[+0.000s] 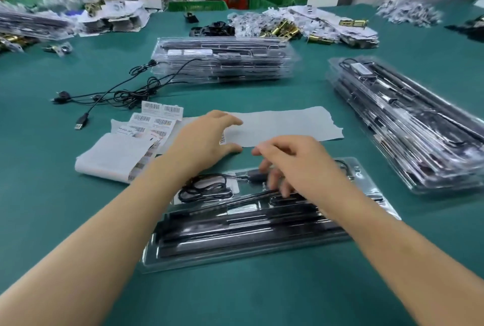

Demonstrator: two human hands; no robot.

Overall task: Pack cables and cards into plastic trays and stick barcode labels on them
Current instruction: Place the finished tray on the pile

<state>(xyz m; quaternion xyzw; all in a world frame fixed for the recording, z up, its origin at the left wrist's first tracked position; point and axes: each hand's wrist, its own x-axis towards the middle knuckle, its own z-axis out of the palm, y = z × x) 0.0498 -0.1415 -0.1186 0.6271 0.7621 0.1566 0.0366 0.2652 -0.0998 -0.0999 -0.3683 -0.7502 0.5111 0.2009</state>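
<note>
Green table mat [47, 181], cartons and clutter behind. Tray [248, 228] under right hand [288, 160], already loaded with black bars and coiled cable [207, 189]; no label seen on it. Right fingers curl down, blurred; can't tell whether they hold anything. Left hand [207, 137] rests spread on backing paper [282, 124], one barcode label [222, 140] between thumb and fingers. Label sheets [157, 119] just left of it, print unreadable. Beyond both hands: two stacks of filled trays [222, 61], loose cables [125, 92] unpacked.

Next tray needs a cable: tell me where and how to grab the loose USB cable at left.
Pinch the USB plug by its edges, coming from above: it lies flat at the cable's free near end, well clear of the tangle.
</note>
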